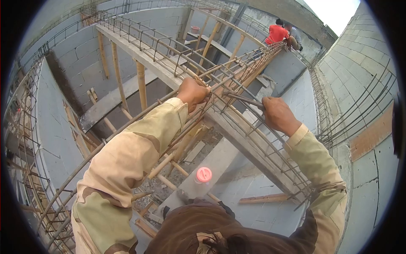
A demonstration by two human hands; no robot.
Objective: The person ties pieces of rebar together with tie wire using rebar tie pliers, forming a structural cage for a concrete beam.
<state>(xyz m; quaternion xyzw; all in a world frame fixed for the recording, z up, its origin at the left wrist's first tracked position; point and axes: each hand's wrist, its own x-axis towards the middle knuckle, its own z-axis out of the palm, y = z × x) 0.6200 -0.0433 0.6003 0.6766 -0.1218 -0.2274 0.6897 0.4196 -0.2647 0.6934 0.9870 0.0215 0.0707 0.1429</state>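
My left hand (193, 94) is closed at a crossing of steel bars; what its fingers hold is hidden. Dark metal pincers (244, 100) are gripped in my right hand (281, 115), their head pointing left toward the same crossing. Around both hands runs a rebar cage (230, 78), made of long bars and square stirrups. This cage lies along the top of a narrow concrete beam (245, 142), and a second cage (264, 55) meets it at the junction.
A bottle with a pink lid (204, 174) stands on a grey ledge below me. Wooden poles (141, 84) prop the beam. A person in a red shirt (277, 34) and another person crouch at the far end. Bare rebar ends (368, 101) stick out on the right.
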